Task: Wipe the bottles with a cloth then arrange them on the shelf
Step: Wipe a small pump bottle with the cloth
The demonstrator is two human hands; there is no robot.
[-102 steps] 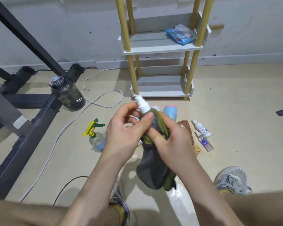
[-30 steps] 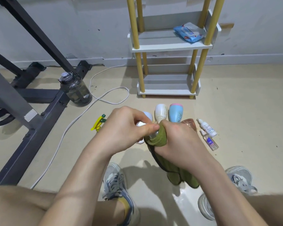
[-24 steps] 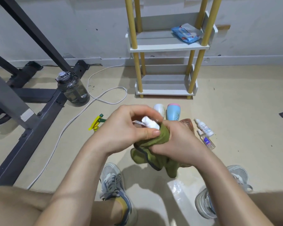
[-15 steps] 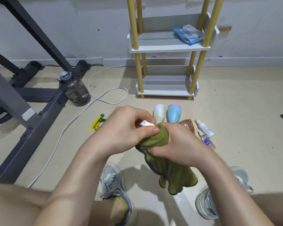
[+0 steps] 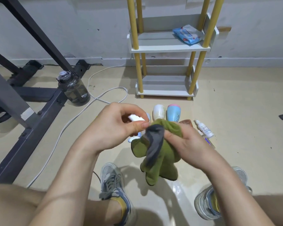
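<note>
With bottles [image 5: 173, 113] standing before the shelf [image 5: 166, 92], left hand [image 5: 114, 128] pinches a white cap [image 5: 135, 118], right hand [image 5: 189, 144] grips cloth [image 5: 158, 154]

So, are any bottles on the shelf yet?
No, the two boards of the shelf in view hold only a blue packet.

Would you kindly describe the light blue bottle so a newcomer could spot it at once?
Find the white shelf with yellow posts by the wall. On the floor before its bottom tier, two bottles sit side by side. The light blue bottle is the right-hand one; unlike the white bottle, it has a pink end.
</note>
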